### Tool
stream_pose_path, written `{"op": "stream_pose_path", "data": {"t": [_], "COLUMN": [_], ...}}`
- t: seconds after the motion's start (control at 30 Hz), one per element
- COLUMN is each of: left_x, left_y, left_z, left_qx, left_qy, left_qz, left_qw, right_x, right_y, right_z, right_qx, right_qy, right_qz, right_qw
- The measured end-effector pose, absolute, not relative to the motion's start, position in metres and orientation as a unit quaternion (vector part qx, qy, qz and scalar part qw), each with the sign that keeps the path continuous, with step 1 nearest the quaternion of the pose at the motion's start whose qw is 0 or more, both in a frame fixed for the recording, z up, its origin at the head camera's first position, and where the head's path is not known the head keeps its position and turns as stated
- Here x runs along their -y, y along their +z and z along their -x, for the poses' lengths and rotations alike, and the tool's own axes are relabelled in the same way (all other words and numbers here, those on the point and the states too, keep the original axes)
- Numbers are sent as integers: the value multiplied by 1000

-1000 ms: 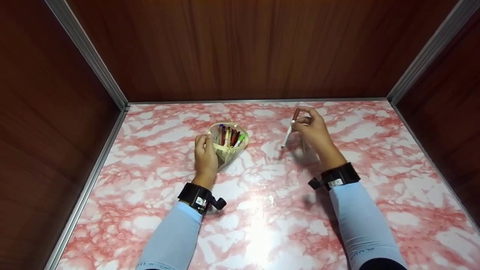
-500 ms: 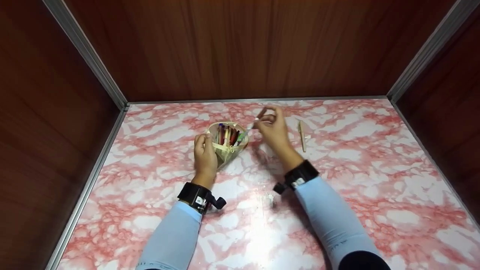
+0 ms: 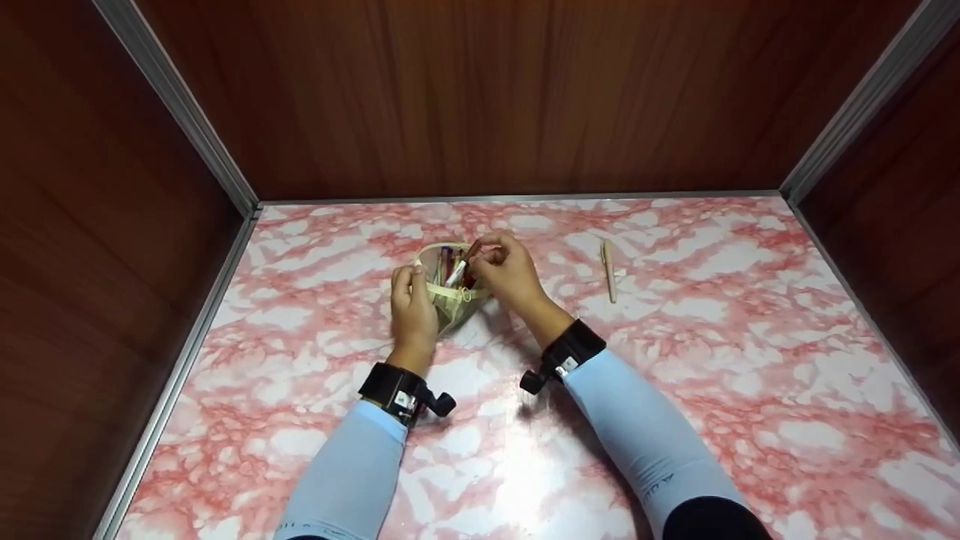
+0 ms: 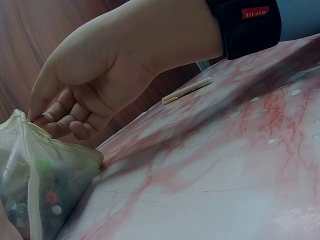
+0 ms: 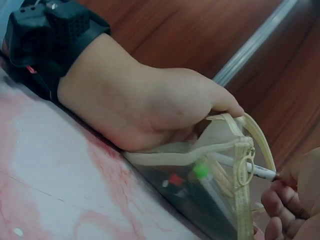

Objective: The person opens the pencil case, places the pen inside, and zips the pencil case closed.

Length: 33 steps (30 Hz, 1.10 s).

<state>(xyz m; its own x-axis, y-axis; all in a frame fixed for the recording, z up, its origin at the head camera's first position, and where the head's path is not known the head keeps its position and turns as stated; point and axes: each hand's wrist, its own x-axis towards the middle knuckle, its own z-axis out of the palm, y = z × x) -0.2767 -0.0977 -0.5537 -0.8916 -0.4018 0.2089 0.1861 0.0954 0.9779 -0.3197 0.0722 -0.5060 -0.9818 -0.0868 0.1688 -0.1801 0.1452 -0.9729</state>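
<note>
My left hand (image 3: 413, 307) grips the left side of a pale yellow mesh zip pouch (image 3: 452, 307), holding it tilted with its mouth open. Several coloured pens (image 3: 445, 259) stand inside, and a green cap (image 5: 201, 171) shows through the mesh. With thumb and fingers my right hand (image 3: 511, 276) pinches a white felt-tip marker with a brown cap (image 3: 457, 271) at the pouch's mouth. The right wrist view shows the marker's white barrel (image 5: 263, 173) just behind the zip pull (image 5: 245, 170). The marker's lower part is hidden in the pouch.
A beige pen (image 3: 609, 271) lies on the red-and-white marbled table (image 3: 720, 360), to the right of my right hand. Dark wood panels (image 3: 480, 97) with metal edging enclose the back and both sides. Each wrist wears a black strap (image 3: 573, 349).
My right hand has carried the marker leftward from over the table's right part to the pouch's mouth, uncovering the beige pen. My left hand and the pouch have stayed in place.
</note>
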Motion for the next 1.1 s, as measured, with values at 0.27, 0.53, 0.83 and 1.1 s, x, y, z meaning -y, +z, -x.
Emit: {"op": "stream_pose_path", "data": {"t": [0.27, 0.53, 0.83, 1.1], "left_x": [98, 93, 92, 93], "left_y": [-552, -555, -555, -556], "left_z": [276, 278, 279, 278], "left_qx": [696, 642, 699, 693], "left_qy": [-685, -741, -688, -699], "left_qz": [-63, -30, 8, -12], "left_qw": [203, 193, 196, 176], "right_x": [-71, -66, -71, -81], "right_y": [-498, -500, -496, -495], "right_z": [319, 324, 327, 323], "right_qx": [857, 876, 873, 862], "right_qy": [495, 382, 399, 451], "right_qz": [-142, -294, -281, -219], "right_qw": [-4, -13, -29, -67]}}
